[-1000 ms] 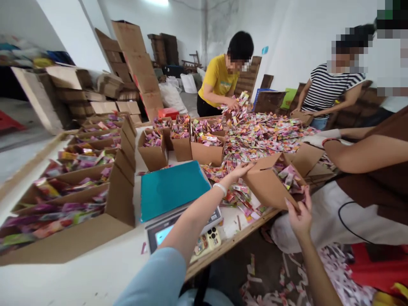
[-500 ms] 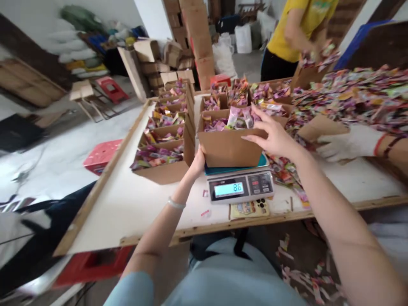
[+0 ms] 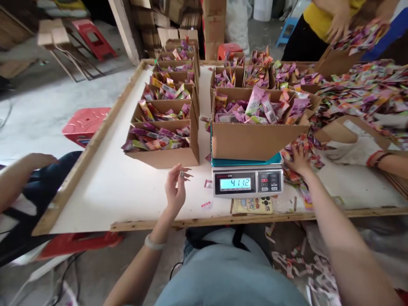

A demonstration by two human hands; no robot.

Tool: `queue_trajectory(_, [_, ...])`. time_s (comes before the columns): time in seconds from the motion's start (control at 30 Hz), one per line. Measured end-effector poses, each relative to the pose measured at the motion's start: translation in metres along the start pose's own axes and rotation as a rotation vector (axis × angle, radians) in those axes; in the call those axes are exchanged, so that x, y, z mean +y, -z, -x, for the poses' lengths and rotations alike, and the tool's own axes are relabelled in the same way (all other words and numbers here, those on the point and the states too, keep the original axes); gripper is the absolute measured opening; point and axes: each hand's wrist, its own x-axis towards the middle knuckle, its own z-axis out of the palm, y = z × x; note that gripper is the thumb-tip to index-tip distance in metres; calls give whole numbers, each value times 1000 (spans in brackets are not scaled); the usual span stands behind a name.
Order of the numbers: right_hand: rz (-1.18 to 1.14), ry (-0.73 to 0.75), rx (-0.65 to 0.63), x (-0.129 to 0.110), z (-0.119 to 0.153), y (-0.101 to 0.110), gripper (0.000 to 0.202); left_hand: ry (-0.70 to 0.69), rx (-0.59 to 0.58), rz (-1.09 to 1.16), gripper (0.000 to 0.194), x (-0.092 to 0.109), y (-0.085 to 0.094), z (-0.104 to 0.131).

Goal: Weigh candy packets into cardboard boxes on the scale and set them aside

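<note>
Head view: cardboard box (image 3: 255, 142) packed with small wrapped packets (image 3: 267, 112), sitting on the teal plate (image 3: 274, 160) of a digital scale (image 3: 247, 182); neither of the wearer's hands touches it. Box upright, top open, a few packets poking above the rim. Display lit, digits look like 4112, decimal point hard to make out.

Left hand (image 3: 175, 190) over the white surface (image 3: 127, 197), left of scale, apart from it: fingers half curled, loosely separated, nothing seen in them. White wristband (image 3: 155, 243) on that wrist. Right hand (image 3: 299, 160) just right of scale, down on loose packets (image 3: 315, 159), fingers spread; cannot tell if any packet is pinched.

Left of the box: row of filled boxes (image 3: 168, 157) running away from the wearer. More filled boxes (image 3: 258, 76) behind it. Phone (image 3: 255, 205) in cartoon case lies at scale's front edge. Big heap (image 3: 369, 89) of packets on the right.

Co-worker's white-gloved hand (image 3: 357, 148) at a cardboard flap (image 3: 338, 129), right side. Person in yellow top (image 3: 315, 21) at upper right, hands near packets. Red stool (image 3: 85, 123) on floor, left.
</note>
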Motion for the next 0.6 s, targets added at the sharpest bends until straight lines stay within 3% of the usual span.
queue_trajectory(0.07, [41,-70,-16,-6,3,-11,81,43,20,-19,29,-4,6,7])
queue_trajectory(0.17, [111,-81,22,-12,5,-9,69,43,14,-49,29,-4,2,9])
queue_trajectory(0.43, [143,-72,17,-4,5,15,53,-198,-54,7,28,14,-44,-20])
queue_trajectory(0.5, [21,-82,46,-4,0,25,57,-263,-46,12,30,23,-51,-31])
queue_trajectory(0.6, [-498,-13,226,-15,-15,56,72,-315,5,22,33,36,-57,-47])
